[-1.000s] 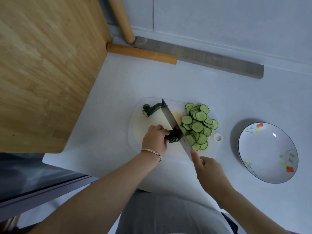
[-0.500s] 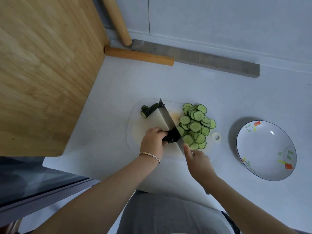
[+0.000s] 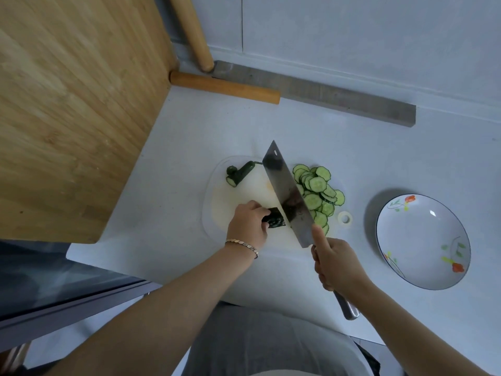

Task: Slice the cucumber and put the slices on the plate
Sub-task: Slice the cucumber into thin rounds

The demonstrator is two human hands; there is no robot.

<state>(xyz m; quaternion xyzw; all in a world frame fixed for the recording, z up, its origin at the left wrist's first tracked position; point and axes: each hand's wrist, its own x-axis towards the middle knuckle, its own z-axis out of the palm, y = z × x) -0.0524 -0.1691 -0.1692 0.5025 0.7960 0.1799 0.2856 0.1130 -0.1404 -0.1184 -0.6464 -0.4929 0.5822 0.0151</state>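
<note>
My left hand grips a short dark green cucumber stub on the white cutting board. My right hand holds the handle of a broad cleaver, index finger along the blade. The blade stands tilted just right of the stub. A pile of several cucumber slices lies right of the blade. A cut-off cucumber end lies at the board's far left corner. The white flowered plate sits empty to the right.
A large bamboo board covers the counter at left. A wooden rolling pin and a grey bar lie along the back wall. A small white ring sits at the cutting board's right edge.
The cleaver has been lifted and tilted, so its flat side now shows. My right hand has drawn back toward me along the handle. My left hand stays on the stub.
</note>
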